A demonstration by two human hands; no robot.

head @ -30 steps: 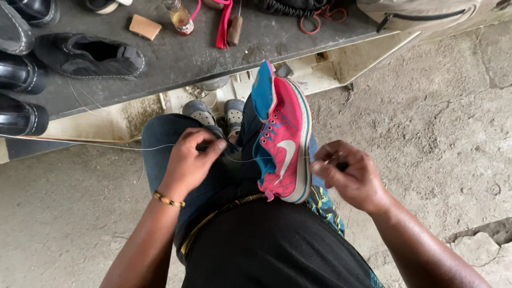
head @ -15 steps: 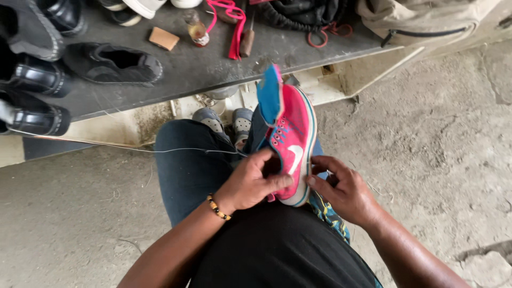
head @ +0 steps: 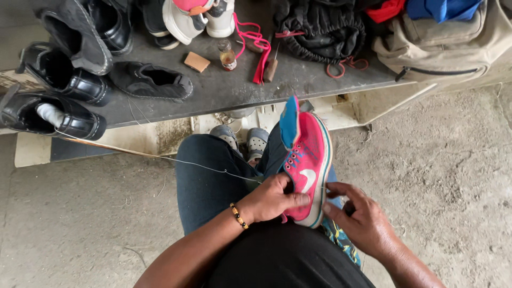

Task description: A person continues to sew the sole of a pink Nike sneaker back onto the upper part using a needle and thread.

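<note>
A pink sneaker (head: pixel 309 160) with a blue tongue and a teal-edged sole stands on its heel between my knees. My left hand (head: pixel 272 198) lies against its inner side, fingers pressed on the upper. My right hand (head: pixel 358 220) is at the sole edge on the other side, fingers curled close to the shoe. A thin thread (head: pixel 160 157) runs taut from the shoe out to the left, past my left knee. Whether either hand pinches the thread or a needle is hidden.
A dark low bench (head: pixel 224 90) ahead carries several black shoes (head: pixel 64 80), a white sneaker (head: pixel 186 18), a small bottle (head: pixel 228 56), a tan block (head: pixel 197 62), pink laces (head: pixel 257 45), a black bag (head: pixel 314 29) and a beige backpack (head: pixel 453 42). Rough concrete floor lies all around.
My left hand has come from the left knee onto the sneaker's side. My right hand has dropped lower along the sole. The view has tilted so more of the bench shows.
</note>
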